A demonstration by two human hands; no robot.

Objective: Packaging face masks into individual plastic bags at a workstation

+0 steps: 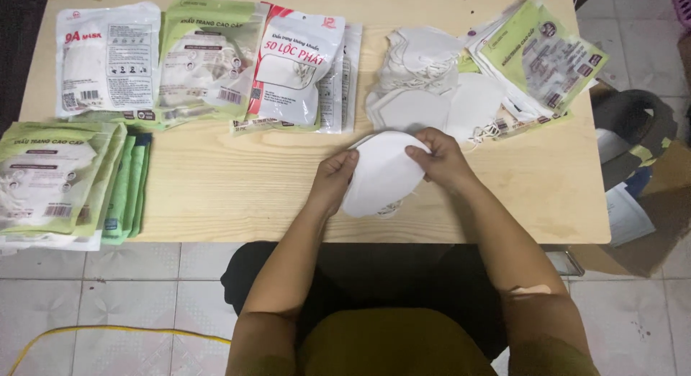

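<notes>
Stacks of green-printed flat pouches (50,181) lie at the left edge of the wooden table (216,196), with sealed mask packets (205,63) in a row along the far edge. Near the front edge, at the middle, the left hand (335,180) pinches the left rim of a folded white mask (383,173), fingers closed on it. The right hand (440,158) grips its upper right rim the same way. Loose white masks (432,88) are heaped just beyond, and more pouches (540,55) fan out at the far right corner.
</notes>
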